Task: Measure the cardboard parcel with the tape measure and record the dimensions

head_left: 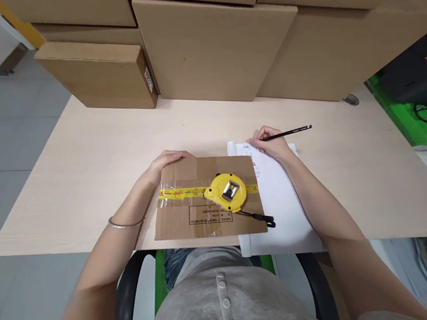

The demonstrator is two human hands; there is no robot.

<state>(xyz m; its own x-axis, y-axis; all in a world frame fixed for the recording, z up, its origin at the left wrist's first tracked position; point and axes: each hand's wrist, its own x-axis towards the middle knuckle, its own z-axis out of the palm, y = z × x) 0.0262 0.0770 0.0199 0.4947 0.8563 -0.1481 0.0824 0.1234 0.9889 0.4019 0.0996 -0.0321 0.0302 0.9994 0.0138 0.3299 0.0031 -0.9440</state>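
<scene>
A small flat cardboard box [190, 220] sealed with yellow printed tape lies on the table in front of me. On top of it rests a yellow tape measure [227, 191] with a black wrist strap. My left hand [165, 165] grips the box's far left corner, fingers curled over the edge. My right hand [271, 142] is closed on a black pen [291, 131], its tip on a white sheet of paper [282, 208] to the right of the box.
Several large cardboard boxes [215, 45] are stacked along the far side of the light wooden table [82, 171]. A green and black machine [420, 103] stands at the right. My chair's black armrest [124, 301] shows below the table edge.
</scene>
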